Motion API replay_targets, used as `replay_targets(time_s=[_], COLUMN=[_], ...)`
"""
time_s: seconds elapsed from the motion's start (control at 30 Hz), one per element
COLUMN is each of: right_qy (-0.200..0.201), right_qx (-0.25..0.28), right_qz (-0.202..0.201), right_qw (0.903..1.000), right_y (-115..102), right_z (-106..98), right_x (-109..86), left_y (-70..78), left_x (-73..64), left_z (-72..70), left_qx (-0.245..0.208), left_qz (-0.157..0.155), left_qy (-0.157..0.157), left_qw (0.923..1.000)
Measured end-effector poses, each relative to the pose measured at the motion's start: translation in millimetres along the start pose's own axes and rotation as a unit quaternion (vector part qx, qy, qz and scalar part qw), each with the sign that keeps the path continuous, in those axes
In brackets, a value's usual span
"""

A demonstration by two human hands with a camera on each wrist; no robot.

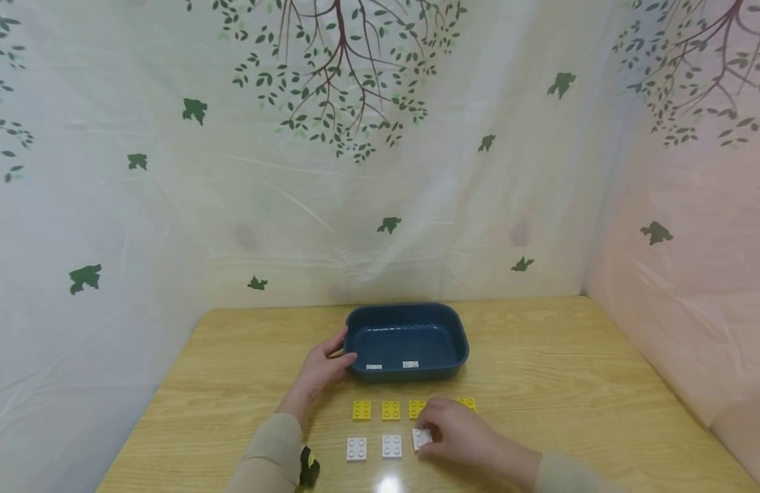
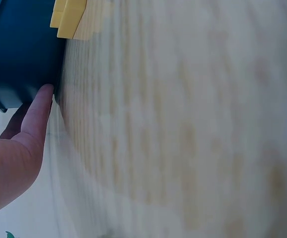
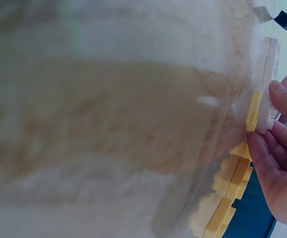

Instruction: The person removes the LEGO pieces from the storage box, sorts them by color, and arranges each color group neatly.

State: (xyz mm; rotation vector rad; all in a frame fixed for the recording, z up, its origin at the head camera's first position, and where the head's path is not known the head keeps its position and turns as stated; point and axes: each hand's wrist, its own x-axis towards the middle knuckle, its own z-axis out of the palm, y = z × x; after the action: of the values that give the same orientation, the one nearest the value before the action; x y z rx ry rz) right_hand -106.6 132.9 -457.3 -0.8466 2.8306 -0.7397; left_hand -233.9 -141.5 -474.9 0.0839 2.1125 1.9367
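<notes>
My left hand [image 1: 321,373] is at the left end of a dark blue tray [image 1: 417,374], its fingers fairly straight and spread against the outer wall. In the left wrist view those fingertips touch the tray's side [image 2: 24,54]. My right hand [image 1: 460,433] pinches a white brick [image 1: 420,438] between thumb and fingers, low over the table. To its left lie two more white bricks, one nearer [image 1: 391,446] and one farther [image 1: 357,449]. Inside the tray, along the near wall, show two white bricks, a left one [image 1: 374,368] and a right one [image 1: 410,364].
Between the tray and the white bricks runs a row of several yellow bricks [image 1: 390,410], partly covered by my right hand. The wooden table [image 1: 559,383] meets a leaf-printed cloth [image 1: 331,233] at the back and sides. Something dark [image 1: 309,468] hangs by my left sleeve.
</notes>
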Motion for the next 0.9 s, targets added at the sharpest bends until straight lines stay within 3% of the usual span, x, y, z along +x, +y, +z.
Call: replay_targets(time_s=[0.37,0.5,0.7,0.9], right_qy=[-0.002,0.019,0.087,0.089], right_qx=[-0.01,0.004,0.032,0.05], right_qz=[-0.001,-0.011,-0.071,-0.057], right_qw=[0.9999,0.9998,0.9931,0.9932], right_y=[0,1,4,16], right_z=[0,-4,-27,-53], right_x=[2.9,5.0,19.8,40.0], left_y=[1.5,-0.1,-1.1,-1.0], left_x=[1.8,3.5,4.5,4.2], left_z=[-1.7,-2.5,-2.8,-2.1], left_qx=[-0.004,-0.005,-0.006,-0.005], left_qz=[-0.003,-0.006,-0.002,0.0], left_qy=[-0.003,-0.006,-0.01,-0.009], left_qw=[1.0,0.9999,0.9999,0.9999])
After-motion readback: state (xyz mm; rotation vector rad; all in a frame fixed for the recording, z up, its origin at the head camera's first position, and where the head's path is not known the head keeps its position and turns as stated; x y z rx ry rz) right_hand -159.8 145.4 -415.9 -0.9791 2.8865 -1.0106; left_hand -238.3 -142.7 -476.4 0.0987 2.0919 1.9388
